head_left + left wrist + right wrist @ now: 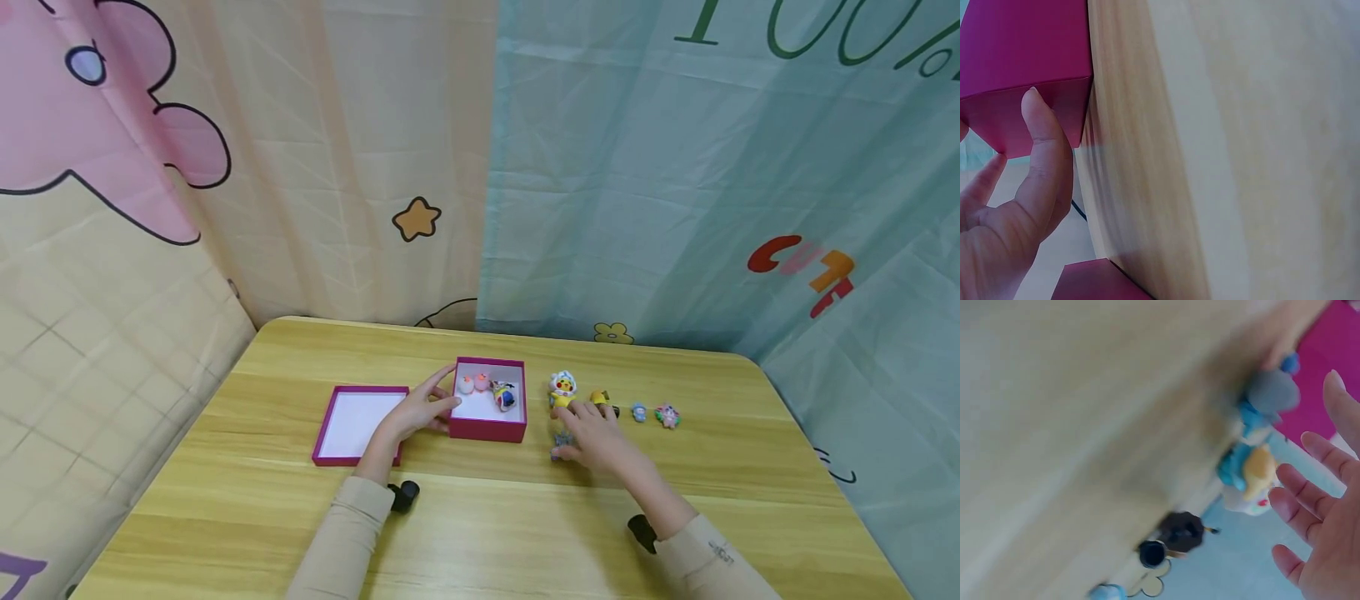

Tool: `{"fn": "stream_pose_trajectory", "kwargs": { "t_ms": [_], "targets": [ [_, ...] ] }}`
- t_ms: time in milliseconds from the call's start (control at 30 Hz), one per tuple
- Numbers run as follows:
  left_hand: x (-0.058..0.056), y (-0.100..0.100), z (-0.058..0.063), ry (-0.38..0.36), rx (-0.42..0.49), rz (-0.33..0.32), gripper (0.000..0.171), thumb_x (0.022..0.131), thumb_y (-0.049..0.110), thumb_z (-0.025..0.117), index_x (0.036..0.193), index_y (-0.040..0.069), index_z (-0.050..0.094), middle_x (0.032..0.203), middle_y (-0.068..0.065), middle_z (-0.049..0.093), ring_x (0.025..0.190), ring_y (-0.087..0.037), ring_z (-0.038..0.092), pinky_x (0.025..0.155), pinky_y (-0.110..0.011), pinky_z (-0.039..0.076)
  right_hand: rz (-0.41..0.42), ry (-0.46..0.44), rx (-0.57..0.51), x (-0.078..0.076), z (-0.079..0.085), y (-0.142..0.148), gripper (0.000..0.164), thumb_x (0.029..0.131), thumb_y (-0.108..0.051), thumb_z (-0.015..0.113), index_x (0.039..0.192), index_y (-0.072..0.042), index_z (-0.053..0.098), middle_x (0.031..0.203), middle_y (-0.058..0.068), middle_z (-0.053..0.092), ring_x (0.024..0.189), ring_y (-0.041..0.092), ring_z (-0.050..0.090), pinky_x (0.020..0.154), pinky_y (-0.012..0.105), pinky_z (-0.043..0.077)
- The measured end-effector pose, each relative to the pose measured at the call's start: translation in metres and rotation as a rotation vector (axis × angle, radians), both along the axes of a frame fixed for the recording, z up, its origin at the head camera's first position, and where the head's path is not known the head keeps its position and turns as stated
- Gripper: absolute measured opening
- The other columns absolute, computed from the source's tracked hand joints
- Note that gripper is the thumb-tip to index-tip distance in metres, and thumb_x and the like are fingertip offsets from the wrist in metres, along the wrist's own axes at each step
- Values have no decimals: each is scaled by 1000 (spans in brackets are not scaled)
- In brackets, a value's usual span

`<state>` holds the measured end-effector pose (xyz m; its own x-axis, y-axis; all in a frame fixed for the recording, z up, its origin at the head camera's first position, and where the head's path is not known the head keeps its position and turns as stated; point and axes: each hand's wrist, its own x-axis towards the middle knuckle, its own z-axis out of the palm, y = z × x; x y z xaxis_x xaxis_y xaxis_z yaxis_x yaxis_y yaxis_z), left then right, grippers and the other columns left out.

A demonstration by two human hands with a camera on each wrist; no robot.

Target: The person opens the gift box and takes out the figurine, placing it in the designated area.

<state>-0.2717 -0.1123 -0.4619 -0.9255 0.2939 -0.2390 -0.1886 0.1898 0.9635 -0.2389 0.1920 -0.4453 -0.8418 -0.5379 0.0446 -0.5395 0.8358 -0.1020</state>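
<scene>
A magenta box [487,430] with a white inside stands mid-table. In it lie two small round pink-and-white figurines [473,383] and a multicoloured figurine [504,396]. My left hand [422,410] touches the box's left side, its fingers extended along the wall [1019,119]. To the right, my right hand [594,437] hovers with fingers spread over a small grey-blue figurine [562,442], partly covering it. The right wrist view shows the palm and the grey-headed figurine [1272,392] apart. Just beyond the fingertips stands a yellow figurine with a white hood [562,387].
A matching lid [360,460] lies white inside up, left of the box, partly behind my left forearm. Right of my right hand stand a yellow-and-brown figurine [599,397], a small blue figurine [639,412] and a pink-and-green figurine [668,416]. Printed curtains [360,167] hang behind the table.
</scene>
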Motion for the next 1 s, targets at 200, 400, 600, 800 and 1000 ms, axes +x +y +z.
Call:
{"fn": "stream_pose_trajectory", "kwargs": {
  "t_ms": [200,400,600,800,1000],
  "targets": [
    [-2,0,-2,2,6,-6,65,91,13,56,146,21,23,109,-19,41,70,-22,56,67,-38,56,-3,73,-66,-13,17,-11,47,81,-32,69,120,-14,51,110,8,52,105,29,48,88,56,32],
    [-2,0,-1,-1,7,-12,65,91,13,56,146,21,23,108,-18,42,69,-22,56,67,-39,56,13,128,-83,-24,28,-27,45,82,-30,68,121,-15,51,108,5,53,104,28,49,90,57,32],
    [-2,-1,0,4,14,-13,65,91,13,56,146,20,22,108,-18,42,70,-21,55,67,-38,56,25,95,-54,-35,27,-46,47,84,-32,66,124,-13,51,115,7,51,110,28,46,94,56,30],
    [-2,0,-2,-1,26,-6,65,91,11,56,146,20,22,109,-18,41,73,-19,55,68,-38,56,56,95,23,-45,20,-63,49,84,-30,67,126,-14,48,120,8,49,113,27,43,97,55,29],
    [-2,-1,-2,6,25,-10,65,91,13,56,146,20,22,109,-18,41,72,-19,55,66,-38,56,56,101,114,-51,17,-76,52,83,-32,67,128,-15,46,123,6,47,116,27,41,99,54,28]
  ]
}}
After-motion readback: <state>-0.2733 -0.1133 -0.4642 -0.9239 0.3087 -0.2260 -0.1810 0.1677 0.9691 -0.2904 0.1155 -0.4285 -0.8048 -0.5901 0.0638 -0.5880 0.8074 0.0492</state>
